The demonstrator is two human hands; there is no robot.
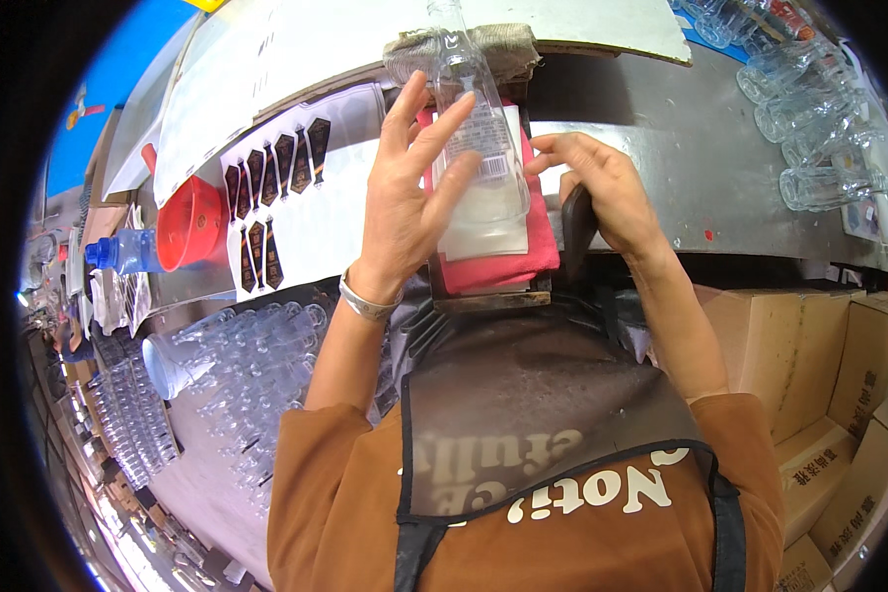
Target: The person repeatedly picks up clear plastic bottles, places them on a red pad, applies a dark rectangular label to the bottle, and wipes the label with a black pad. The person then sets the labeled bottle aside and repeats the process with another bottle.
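A clear glass bottle (452, 74) lies with its neck pointing away from me, over a pink cloth (540, 237) and a white pad on a small stand. Printed text and a barcode show on its body. My left hand (405, 192) is spread over the bottle's left side, fingers apart, holding nothing. At the right edge of the cloth is my right hand (607, 187), its thumb and forefinger bent toward the bottle. Its lower fingers curl at the top of a dark flat piece (579, 225), which they seem to hold; the grip is partly hidden.
Dark printed labels (284, 163) lie on a white sheet at left, beside a red bowl (189, 225) and a blue-capped bottle (118, 252). A folded rag (508, 49) supports the bottle's neck. Glass bottles lie left (257, 365) and far right (809, 118). Cardboard boxes (799, 345) stand right.
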